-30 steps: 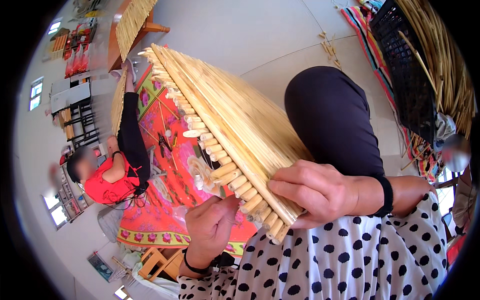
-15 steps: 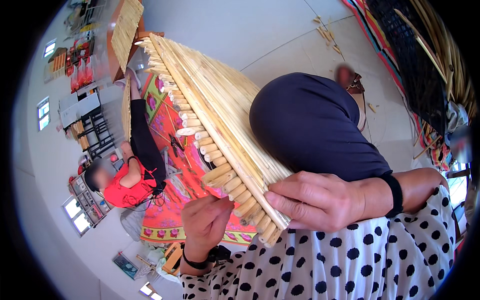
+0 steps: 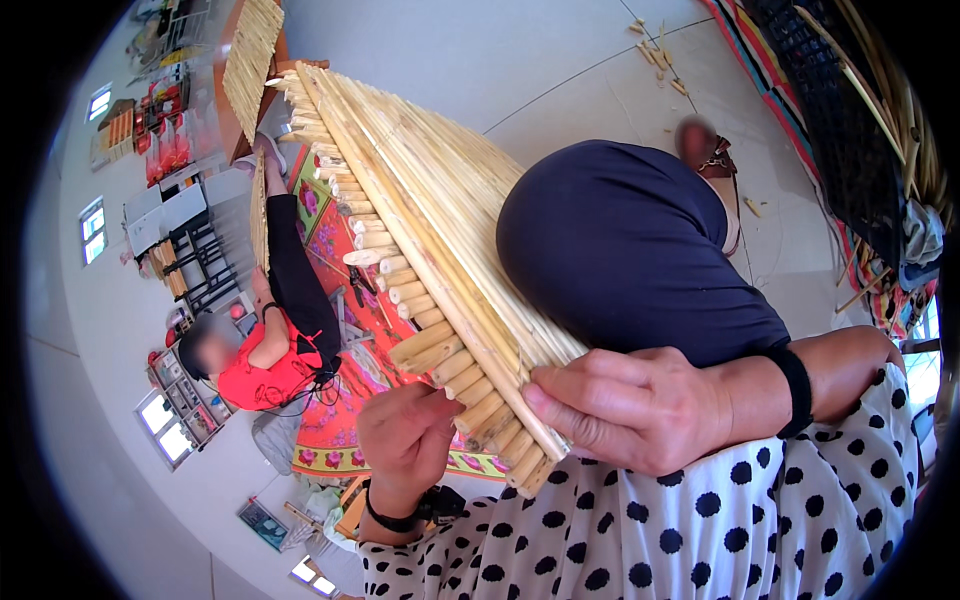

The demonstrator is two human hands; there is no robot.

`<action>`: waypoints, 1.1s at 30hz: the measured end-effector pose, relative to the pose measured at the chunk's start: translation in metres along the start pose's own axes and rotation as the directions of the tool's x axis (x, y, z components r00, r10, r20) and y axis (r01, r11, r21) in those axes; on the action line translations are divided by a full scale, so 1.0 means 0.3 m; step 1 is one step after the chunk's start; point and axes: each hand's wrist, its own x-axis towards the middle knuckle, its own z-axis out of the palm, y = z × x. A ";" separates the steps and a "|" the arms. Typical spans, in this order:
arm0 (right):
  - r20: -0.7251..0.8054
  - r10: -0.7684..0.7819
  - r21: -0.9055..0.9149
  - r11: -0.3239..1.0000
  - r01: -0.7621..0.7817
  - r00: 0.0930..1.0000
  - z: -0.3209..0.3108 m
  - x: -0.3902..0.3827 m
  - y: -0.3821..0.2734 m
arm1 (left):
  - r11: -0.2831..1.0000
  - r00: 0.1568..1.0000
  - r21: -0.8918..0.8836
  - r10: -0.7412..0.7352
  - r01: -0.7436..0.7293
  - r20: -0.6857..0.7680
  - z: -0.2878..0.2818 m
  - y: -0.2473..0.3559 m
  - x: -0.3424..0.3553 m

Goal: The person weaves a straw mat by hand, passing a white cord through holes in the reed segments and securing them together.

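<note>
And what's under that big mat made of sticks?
Past the stubby stick ends, you can see a red flowered cloth. Whatever is straight under the stick mat is covered, so I can't tell.

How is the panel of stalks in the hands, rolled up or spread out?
Spread out: the panel of stalks stretches away from the right hand in one broad sheet, stalks side by side.

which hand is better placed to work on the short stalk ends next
Probably the left hand: it is at the stalk ends, while the right hand is busy holding the mat near its lower corner.
</note>
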 end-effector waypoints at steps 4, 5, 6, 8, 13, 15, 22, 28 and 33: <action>0.002 0.007 -0.005 1.000 -0.007 1.000 -0.003 -0.003 -0.002 | 0.997 0.999 -0.067 -0.033 0.034 0.013 0.006 -0.019 -0.014; 0.013 0.005 0.000 1.000 -0.005 1.000 -0.008 -0.003 0.000 | 0.998 1.000 -0.069 -0.006 0.008 0.031 -0.001 -0.016 -0.009; 0.025 0.003 0.005 1.000 -0.003 1.000 -0.013 -0.006 0.005 | 0.997 0.999 -0.073 0.021 -0.017 0.048 -0.010 -0.010 0.003; 0.013 0.004 -0.019 1.000 -0.004 1.000 -0.016 -0.001 0.009 | 0.995 0.994 -0.068 0.075 -0.070 0.078 -0.023 0.006 0.035; -0.032 -0.010 -0.135 0.991 0.005 0.999 -0.028 0.010 0.001 | 0.981 0.978 -0.123 0.164 -0.149 0.130 -0.027 0.008 0.094; 0.008 0.006 -0.185 0.983 -0.004 1.000 -0.038 0.015 -0.010 | 0.971 0.971 -0.138 0.211 -0.196 0.110 -0.012 -0.015 0.096; 0.050 0.100 -0.392 0.917 -0.073 0.994 -0.047 0.052 -0.062 | 0.913 0.943 -0.325 0.303 -0.248 0.134 0.025 -0.066 0.119; 0.087 0.186 -0.537 0.836 -0.111 0.979 -0.046 0.069 -0.109 | 0.785 0.935 -0.587 0.330 -0.196 0.129 0.075 -0.119 0.133; 0.114 0.244 -0.633 0.765 -0.119 0.963 -0.032 0.081 -0.141 | 0.684 0.928 -0.689 0.371 -0.239 0.046 0.107 -0.137 0.126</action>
